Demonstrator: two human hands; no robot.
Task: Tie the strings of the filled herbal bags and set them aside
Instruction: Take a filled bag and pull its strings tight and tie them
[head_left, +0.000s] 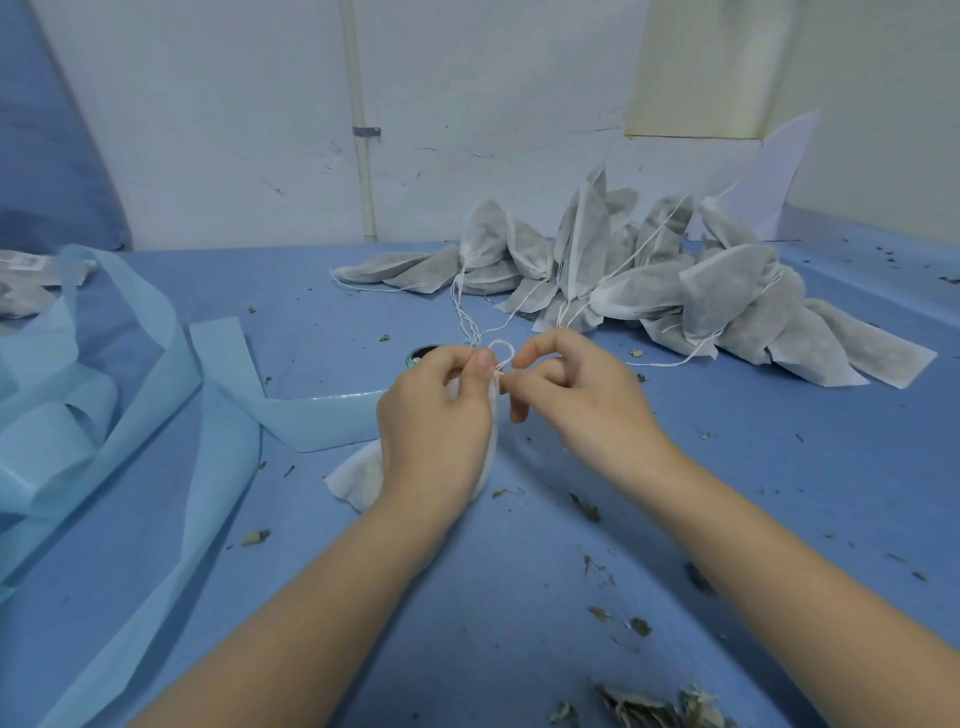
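Our left hand grips a white herbal bag low on the blue table, while our right hand pinches its looped string; a pile of bags lies behind.

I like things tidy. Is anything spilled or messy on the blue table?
Yes. Dried herb bits lie scattered over the blue table, with a bigger clump at the near edge. Crumpled light-blue fabric strips sprawl on the left.
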